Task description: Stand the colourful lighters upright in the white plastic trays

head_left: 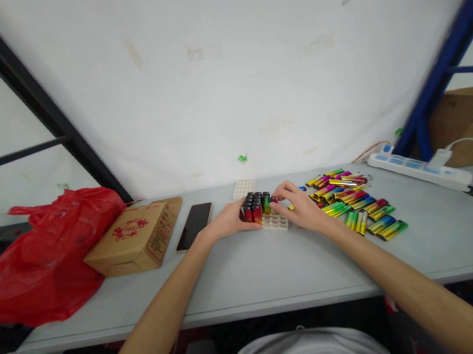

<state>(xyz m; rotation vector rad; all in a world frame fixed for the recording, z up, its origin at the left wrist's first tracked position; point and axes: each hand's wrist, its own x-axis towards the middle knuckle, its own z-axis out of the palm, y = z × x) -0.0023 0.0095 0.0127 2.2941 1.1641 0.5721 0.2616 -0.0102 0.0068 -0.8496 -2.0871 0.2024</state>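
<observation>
At the middle of the worktop (253,277), nearer its far edge than its near one, a pale, celled tray (277,223) sits between the person's two hands. Dark-topped standing lighters (253,213), or things that look very like lighters, crowd its left part, upright and touching; cells along the front right show bare.

The left hand (228,220) is cupped around the left of that cluster, thumb low in front and fingers behind, about half open. From here I cannot tell whether it grips or merely steadies. The right hand (298,206) has its thumb and fingertips drawn almost together over the tray's right side, and a red lighter (273,200) shows between them, mostly hidden by the fingers.

The step in hand looks to be setting lighters upright in the cells, one at a time. The next move, I judge, calls for lining that one up with a bare cell and lowering it straight, without nudging its neighbours.

Toward the worktop's right edge, loose lighters (353,197) lie on their sides in a spread heap. A second tray (244,188) lies by the far edge, and a phone (194,226) rests left of the left hand.
</observation>
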